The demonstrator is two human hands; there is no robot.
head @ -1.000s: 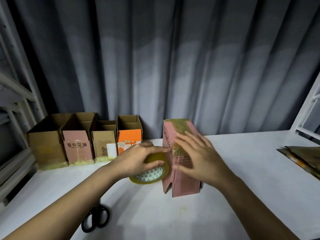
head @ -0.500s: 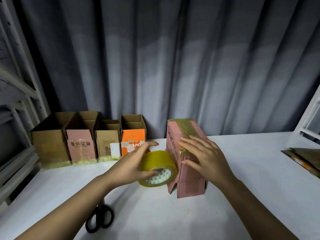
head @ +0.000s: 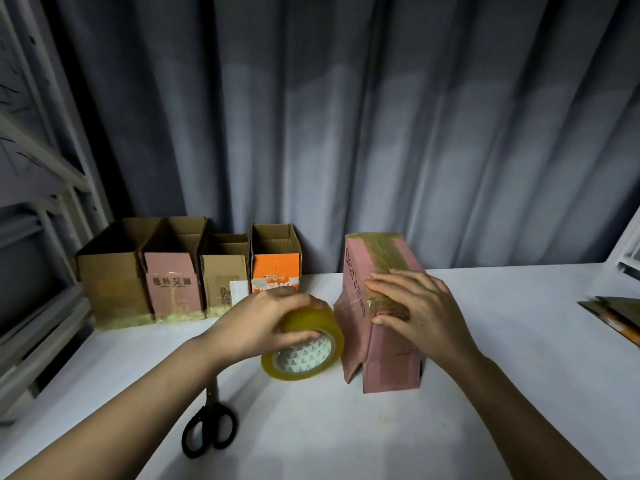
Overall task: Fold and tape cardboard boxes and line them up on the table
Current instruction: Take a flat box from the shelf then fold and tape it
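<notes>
A pink cardboard box (head: pixel 356 327) stands upside down in the middle of the white table (head: pixel 519 341), its upper face covered with yellowish tape. My right hand (head: pixel 419 313) lies flat on the near upper edge of the box, fingers spread over the tape. My left hand (head: pixel 266 323) grips a roll of yellow tape (head: pixel 308 355) just left of the box, close to the table. Several folded boxes stand in a row at the back left: a brown one (head: pixel 110 271), a pink one (head: pixel 173 282), a small brown one (head: pixel 225 278) and an orange one (head: pixel 277 268).
Black-handled scissors (head: pixel 211 427) lie on the table under my left forearm. Flat cardboard sheets (head: pixel 616 313) rest at the right edge. Metal shelving (head: pixel 38 209) stands on the left, and a grey curtain hangs behind the table.
My left hand has drawn the tape roll away from the box, down and to the left. The right hand has stayed pressed on the box's taped edge.
</notes>
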